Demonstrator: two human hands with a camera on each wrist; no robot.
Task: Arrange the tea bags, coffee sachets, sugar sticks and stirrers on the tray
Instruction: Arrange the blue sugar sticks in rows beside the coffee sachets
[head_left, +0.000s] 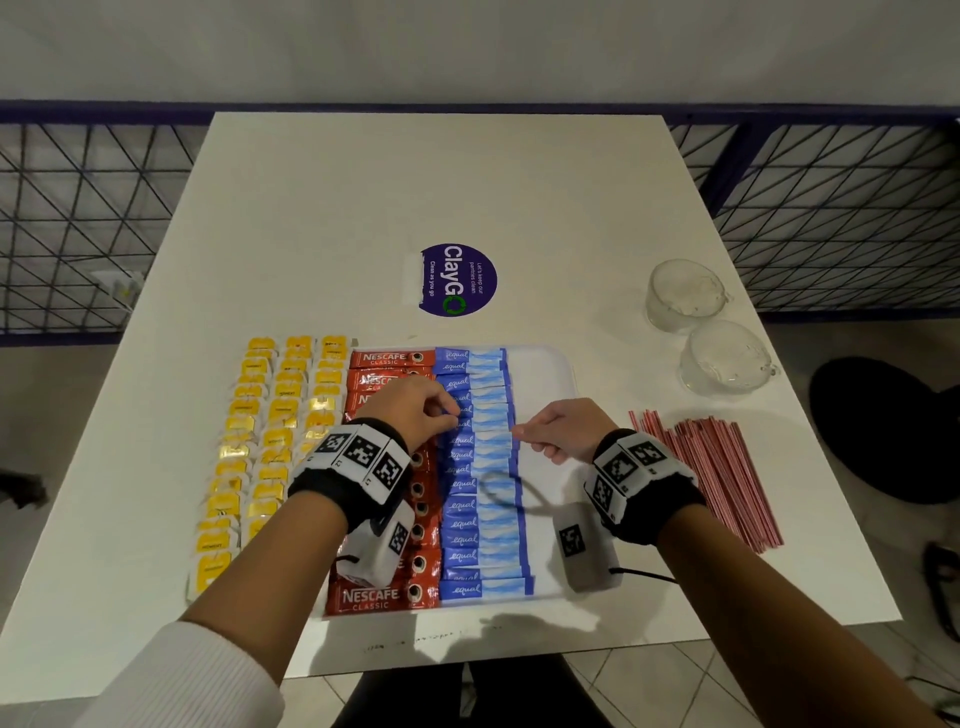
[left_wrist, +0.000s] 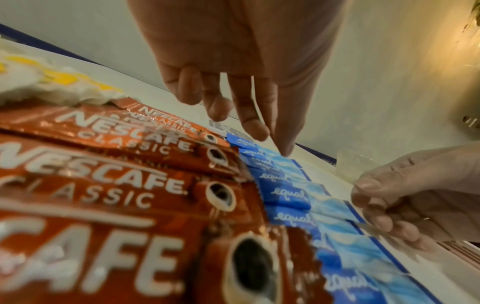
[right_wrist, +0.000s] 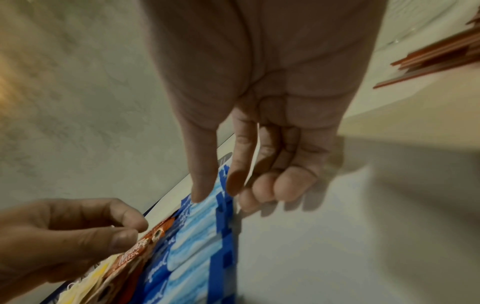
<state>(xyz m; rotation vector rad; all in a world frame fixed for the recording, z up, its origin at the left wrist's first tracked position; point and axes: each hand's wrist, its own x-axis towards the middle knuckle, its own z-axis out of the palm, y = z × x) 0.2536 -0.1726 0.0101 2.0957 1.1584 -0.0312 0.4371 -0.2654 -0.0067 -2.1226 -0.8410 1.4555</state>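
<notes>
Two glass cups (head_left: 685, 294) and loose stirrers (head_left: 711, 473) lie right of tray (head_left: 550, 374); tea bags (head_left: 270, 441) left of it. Left hand (head_left: 415, 410) fingertips pinch one sugar stick's (head_left: 480, 431) left end; right hand (head_left: 561, 428) pinches its right end. On tray: coffee sachets (head_left: 384, 597) column, sugar column beside.

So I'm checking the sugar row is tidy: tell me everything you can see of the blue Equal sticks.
The blue Equal sticks are small, flat paper-looking sachets, dark blue with white "equal" script at the left end and pale blue toward the right. They lie crosswise, overlapping in one column down the white tray, right beside the red Nescafe sachets. The left hand fingers the column's left edge; the right hand touches its right edge with the fingertips.
</notes>
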